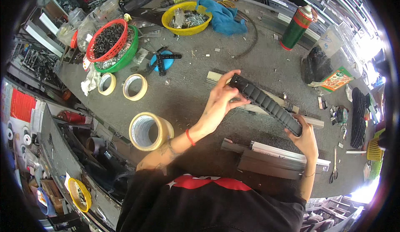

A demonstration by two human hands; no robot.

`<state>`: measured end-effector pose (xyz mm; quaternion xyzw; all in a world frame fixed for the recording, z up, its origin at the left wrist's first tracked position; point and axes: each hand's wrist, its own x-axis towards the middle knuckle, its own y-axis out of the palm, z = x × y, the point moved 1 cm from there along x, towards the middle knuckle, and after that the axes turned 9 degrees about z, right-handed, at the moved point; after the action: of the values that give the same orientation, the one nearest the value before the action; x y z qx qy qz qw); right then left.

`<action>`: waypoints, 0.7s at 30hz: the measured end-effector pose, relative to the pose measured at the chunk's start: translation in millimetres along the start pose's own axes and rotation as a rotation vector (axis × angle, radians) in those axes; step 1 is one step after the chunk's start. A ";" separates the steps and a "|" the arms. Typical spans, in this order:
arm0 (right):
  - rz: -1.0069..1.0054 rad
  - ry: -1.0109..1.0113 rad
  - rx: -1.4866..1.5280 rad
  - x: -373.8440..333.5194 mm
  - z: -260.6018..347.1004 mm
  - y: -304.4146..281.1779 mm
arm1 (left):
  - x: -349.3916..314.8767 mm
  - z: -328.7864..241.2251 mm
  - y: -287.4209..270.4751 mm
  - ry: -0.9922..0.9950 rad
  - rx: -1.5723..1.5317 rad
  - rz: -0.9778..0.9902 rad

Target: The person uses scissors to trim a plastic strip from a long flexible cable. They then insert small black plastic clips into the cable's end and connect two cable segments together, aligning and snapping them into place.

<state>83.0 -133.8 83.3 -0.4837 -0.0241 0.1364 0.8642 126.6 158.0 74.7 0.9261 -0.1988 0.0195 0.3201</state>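
The long black ribbed plastic strip (266,102), segmented like a cable chain, is held in the air above the grey workbench (200,61), running from the centre down toward the right. The left hand (218,102) is closed on its far-left end, thumb on the near side and fingers curled over the top; the right hand (306,138) grips the near-right end from beneath, fingers wrapped around it. Under the strip lie pale aluminium profile lengths (266,107), and a darker grey profile section (271,161) rests nearer the body.

To handle it well, it seems wise to keep both ends supported so the jointed segments do not sag or twist, and to hold the strip level over the profile beneath. The large roll of beige tape (148,131) sits near to the left, well apart from both hands; two smaller tape rolls (125,85) lie farther left. Scissors (334,169) rest near the right edge.
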 end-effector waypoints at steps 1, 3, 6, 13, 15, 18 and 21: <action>-0.015 -0.027 -0.022 0.4 -1.7 1.1 | 1.4 3.8 -3.7 -0.014 -0.067 -0.031; -0.009 -0.033 -0.043 0.1 -4.2 3.1 | 4.1 9.8 -10.9 -0.025 -0.170 -0.082; 0.053 0.042 -0.126 -1.0 -6.1 3.3 | 6.9 17.5 -20.9 -0.221 -0.003 -0.222; 0.129 -0.024 -0.162 -3.1 -0.9 -0.4 | 2.7 30.7 -27.9 -0.320 -0.133 -0.312; 0.159 0.029 -0.153 -5.8 0.4 -1.4 | 2.2 32.5 -28.3 -0.357 -0.149 -0.293; 0.189 0.057 -0.134 -9.3 1.7 -3.9 | 1.6 33.2 -28.3 -0.358 -0.123 -0.277; 0.177 0.044 -0.130 -9.0 2.9 -4.6 | 0.6 32.7 -27.8 -0.349 -0.178 -0.286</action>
<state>74.8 -135.9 89.6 -0.5419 0.0286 0.1997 0.8159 134.8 158.1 32.5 0.9023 -0.1189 -0.2038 0.3609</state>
